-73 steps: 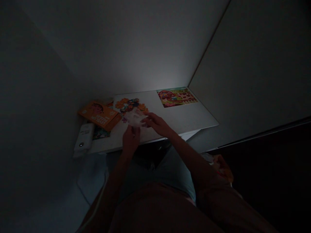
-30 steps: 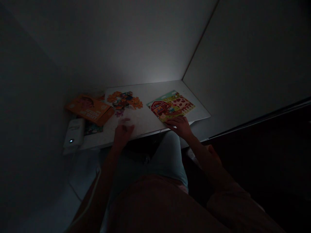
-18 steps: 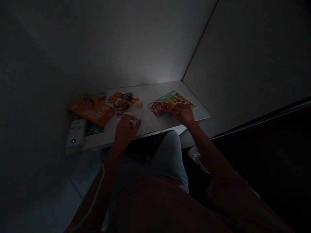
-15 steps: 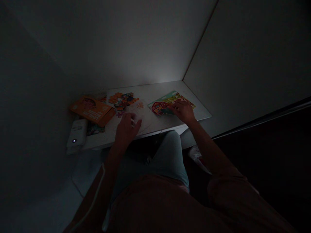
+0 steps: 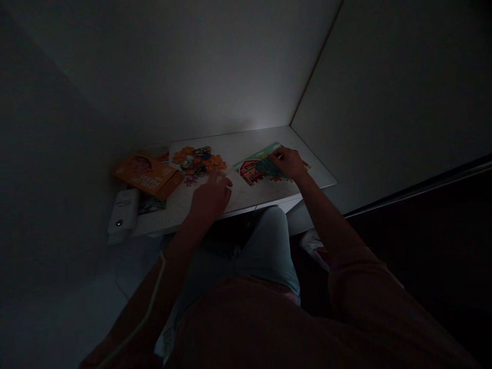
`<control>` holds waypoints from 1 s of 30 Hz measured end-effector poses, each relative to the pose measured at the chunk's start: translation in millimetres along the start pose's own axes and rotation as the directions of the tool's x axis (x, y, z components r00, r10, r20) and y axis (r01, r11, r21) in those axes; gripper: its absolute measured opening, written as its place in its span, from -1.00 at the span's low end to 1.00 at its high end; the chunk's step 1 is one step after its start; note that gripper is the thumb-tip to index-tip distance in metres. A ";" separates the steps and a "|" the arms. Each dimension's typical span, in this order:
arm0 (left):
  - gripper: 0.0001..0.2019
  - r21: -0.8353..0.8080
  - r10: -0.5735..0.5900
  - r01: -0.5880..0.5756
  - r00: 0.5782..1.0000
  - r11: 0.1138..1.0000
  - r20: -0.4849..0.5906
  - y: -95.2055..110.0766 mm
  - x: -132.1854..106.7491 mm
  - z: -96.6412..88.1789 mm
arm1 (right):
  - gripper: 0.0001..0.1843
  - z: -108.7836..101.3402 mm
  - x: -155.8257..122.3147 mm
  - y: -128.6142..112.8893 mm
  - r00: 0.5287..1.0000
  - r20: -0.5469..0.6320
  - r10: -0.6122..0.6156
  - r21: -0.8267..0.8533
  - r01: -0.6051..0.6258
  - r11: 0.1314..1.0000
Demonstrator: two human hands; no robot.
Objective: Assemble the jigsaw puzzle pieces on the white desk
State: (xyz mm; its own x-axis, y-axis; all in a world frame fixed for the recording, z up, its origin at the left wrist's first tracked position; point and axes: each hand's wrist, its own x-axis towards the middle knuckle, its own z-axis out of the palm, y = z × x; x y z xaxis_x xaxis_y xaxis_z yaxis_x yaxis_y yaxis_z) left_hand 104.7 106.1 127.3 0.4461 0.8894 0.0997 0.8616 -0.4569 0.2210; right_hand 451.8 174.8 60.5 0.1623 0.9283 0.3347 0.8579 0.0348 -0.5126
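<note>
Two hands: right point(image 5: 289, 162) pinching farm puzzle point(image 5: 257, 170), left point(image 5: 211, 195) spread beside loose pieces point(image 5: 197, 160), orange box point(image 5: 148, 176).

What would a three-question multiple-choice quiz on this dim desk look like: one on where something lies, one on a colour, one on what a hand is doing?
1. Where does the loose pile of puzzle pieces lie relative to the farm puzzle?
A. To its left
B. To its right
C. On top of it

2. What colour is the box at the left end of the desk?
A. Blue
B. Orange
C. Black

3. What is the right hand doing?
A. Hanging below the desk
B. Resting on the farm puzzle
C. Holding the box

Answers: 1 A, the pile sits between box and farm puzzle. 2 B, its lid shows orange. 3 B, the hand covers the puzzle's right part, while the left hand lies on the desk nearer the pile.
</note>
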 end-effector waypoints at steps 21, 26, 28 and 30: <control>-0.05 -0.143 0.020 -0.020 1.000 0.990 -0.001 -9.5 47.3 7.1 | -0.44 -20.3 18.1 -24.2 0.996 -0.093 0.012 0.286 0.015 0.958; -0.04 -0.180 0.009 -0.010 1.000 0.984 -0.005 -7.8 46.8 12.3 | -0.42 -25.2 10.9 -65.3 0.997 -0.002 -0.072 0.416 0.066 0.907; -0.03 -0.206 0.026 -0.031 0.999 0.978 -0.028 -7.2 45.9 12.1 | -0.47 -21.7 9.3 -84.6 0.986 0.087 -0.140 0.418 0.091 0.904; -0.02 -0.242 0.044 -0.058 0.997 0.969 -0.063 -8.3 44.8 11.0 | -0.55 -15.1 8.6 -101.4 0.963 0.172 -0.206 0.408 0.120 0.905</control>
State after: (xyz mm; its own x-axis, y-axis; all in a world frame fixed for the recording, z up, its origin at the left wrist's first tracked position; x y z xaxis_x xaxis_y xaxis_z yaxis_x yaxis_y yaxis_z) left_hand 120.2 149.6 119.2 0.4671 0.8676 0.1706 0.7501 -0.4910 0.4429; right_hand 373.6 173.7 127.3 -0.1039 0.9507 0.2920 0.5968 0.2945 -0.7464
